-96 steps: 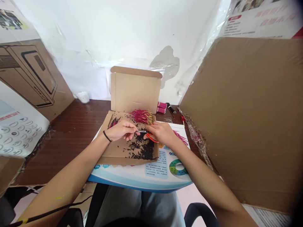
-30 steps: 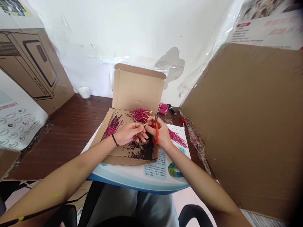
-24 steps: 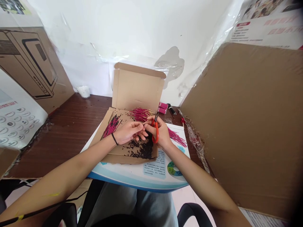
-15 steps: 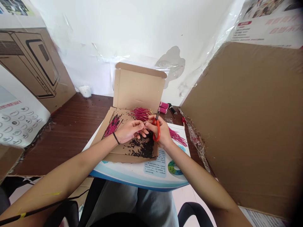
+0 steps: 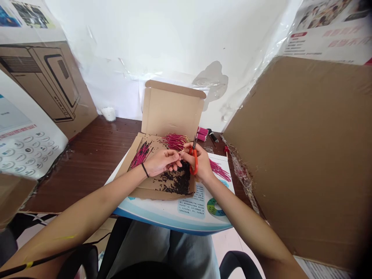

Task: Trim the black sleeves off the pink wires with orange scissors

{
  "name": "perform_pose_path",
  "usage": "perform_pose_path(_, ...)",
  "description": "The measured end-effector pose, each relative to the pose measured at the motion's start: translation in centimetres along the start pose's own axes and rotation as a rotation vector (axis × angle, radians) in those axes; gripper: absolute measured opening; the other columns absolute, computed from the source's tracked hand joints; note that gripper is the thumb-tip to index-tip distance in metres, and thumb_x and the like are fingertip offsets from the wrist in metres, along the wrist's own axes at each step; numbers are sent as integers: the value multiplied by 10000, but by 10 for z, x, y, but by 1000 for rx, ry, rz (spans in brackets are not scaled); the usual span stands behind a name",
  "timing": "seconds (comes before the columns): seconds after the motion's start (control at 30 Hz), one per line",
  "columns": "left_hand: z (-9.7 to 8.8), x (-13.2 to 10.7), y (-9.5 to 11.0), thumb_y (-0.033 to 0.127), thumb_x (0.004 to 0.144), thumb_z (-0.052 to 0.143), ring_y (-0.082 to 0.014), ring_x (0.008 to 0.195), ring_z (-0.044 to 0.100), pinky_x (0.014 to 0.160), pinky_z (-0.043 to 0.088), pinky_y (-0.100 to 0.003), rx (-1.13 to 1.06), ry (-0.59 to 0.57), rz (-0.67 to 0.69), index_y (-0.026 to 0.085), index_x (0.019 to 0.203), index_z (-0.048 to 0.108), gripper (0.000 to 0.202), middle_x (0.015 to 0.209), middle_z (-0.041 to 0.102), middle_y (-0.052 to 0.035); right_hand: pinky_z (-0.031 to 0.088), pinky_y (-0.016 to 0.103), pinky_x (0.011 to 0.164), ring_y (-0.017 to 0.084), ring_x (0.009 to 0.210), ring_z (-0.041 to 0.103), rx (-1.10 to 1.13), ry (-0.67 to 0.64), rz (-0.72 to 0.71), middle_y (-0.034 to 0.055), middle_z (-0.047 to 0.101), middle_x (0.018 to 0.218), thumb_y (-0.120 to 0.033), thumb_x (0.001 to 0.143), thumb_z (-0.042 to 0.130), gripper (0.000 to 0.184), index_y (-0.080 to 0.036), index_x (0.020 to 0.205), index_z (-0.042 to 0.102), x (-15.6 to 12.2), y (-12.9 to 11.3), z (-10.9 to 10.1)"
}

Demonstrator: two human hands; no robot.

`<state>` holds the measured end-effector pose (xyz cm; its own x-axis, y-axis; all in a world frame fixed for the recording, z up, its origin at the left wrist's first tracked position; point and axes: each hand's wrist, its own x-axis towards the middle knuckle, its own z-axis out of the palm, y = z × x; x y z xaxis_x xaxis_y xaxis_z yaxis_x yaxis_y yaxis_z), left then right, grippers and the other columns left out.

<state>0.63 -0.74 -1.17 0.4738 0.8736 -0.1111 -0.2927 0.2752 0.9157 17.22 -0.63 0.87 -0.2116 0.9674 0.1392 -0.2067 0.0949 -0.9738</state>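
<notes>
An open cardboard box (image 5: pixel 173 110) held gold-tipped wires (image 5: pixel 176 141) at the back, seemingly done, and black-tipped wires (image 5: pixel 141 155) at the left, seemingly left to do, with black scraps (image 5: pixel 177 182) near the front right. The right hand (image 5: pixel 202 161) gripped scissors (image 5: pixel 196 157) over the box's right side, blades toward the wall, long axis front to back. The left hand (image 5: pixel 162 162) pinched probably a thin wire (image 5: pixel 181 152), lying roughly sideways between the hands.
</notes>
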Motion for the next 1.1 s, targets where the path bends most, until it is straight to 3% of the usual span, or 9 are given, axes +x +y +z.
perform_pose_path(0.17, 2, 1, 2, 467, 627, 857, -27, 432, 460, 362, 238, -135, -33, -6, 12, 119, 720, 583, 452, 605, 652, -18, 462, 285, 677, 110, 623, 571, -9, -22, -10, -54, 636, 713, -285, 612, 811, 388, -231, 935, 604, 3, 3, -2)
perform_pose_path(0.43, 6, -2, 4, 515, 646, 829, -26, 415, 412, 371, 206, -153, 19, -54, 27, 128, 705, 575, 467, 580, 619, -10, 399, 242, 567, 94, 550, 504, 121, -25, 120, -70, 592, 622, -205, 582, 749, 340, -208, 874, 573, 2, -1, 1)
perform_pose_path(0.57, 2, -3, 6, 586, 700, 757, -38, 409, 403, 385, 252, -175, 166, -90, 42, 143, 707, 574, 479, 530, 551, 21, 379, 231, 555, 95, 530, 479, 189, -122, 217, -88, 548, 551, -177, 588, 667, 313, -215, 873, 542, 3, -3, -1)
perform_pose_path(0.7, -3, 0, 6, 536, 729, 742, -72, 477, 458, 453, 350, -209, 474, 48, 179, 156, 689, 580, 414, 565, 557, 19, 328, 221, 516, 84, 493, 422, 100, -169, 235, -99, 502, 525, -159, 584, 615, 292, -216, 857, 529, 3, -3, -4)
perform_pose_path(0.8, -4, 3, 7, 440, 733, 760, -119, 640, 561, 606, 455, -255, 709, 261, 423, 161, 792, 632, 312, 731, 645, -15, 372, 240, 541, 97, 529, 465, -104, -96, 1, -70, 543, 605, -184, 637, 624, 234, -218, 853, 542, 0, -4, -5)
perform_pose_path(0.87, -3, 3, 8, 417, 740, 757, -154, 809, 604, 729, 486, -293, 736, 409, 561, 172, 906, 640, 318, 923, 670, -52, 421, 265, 597, 117, 605, 523, -374, 1, -356, -26, 603, 709, -172, 711, 605, 166, -217, 867, 576, -3, -5, -6)
perform_pose_path(0.93, 0, 3, 9, 454, 765, 727, -158, 832, 590, 731, 479, -295, 662, 469, 575, 173, 902, 622, 330, 943, 643, -60, 436, 281, 639, 135, 665, 545, -698, 24, -749, 6, 631, 753, -103, 783, 528, 178, -214, 893, 612, -5, -5, -9)
perform_pose_path(1.0, 1, 2, 9, 539, 802, 661, -123, 667, 524, 598, 423, -260, 534, 355, 438, 165, 781, 582, 383, 770, 574, -26, 421, 283, 631, 146, 670, 536, -971, -27, -1018, 19, 627, 718, -42, 825, 464, 251, -205, 913, 634, -4, -4, -12)
perform_pose_path(1.1, 1, 0, 7, 608, 774, 663, -69, 478, 342, 455, 242, -220, 335, 49, 141, 166, 681, 520, 474, 564, 400, 43, 403, 283, 607, 157, 653, 521, -1168, -114, -1131, 29, 610, 674, -64, 894, 453, 242, -183, 958, 653, -1, 1, -15)
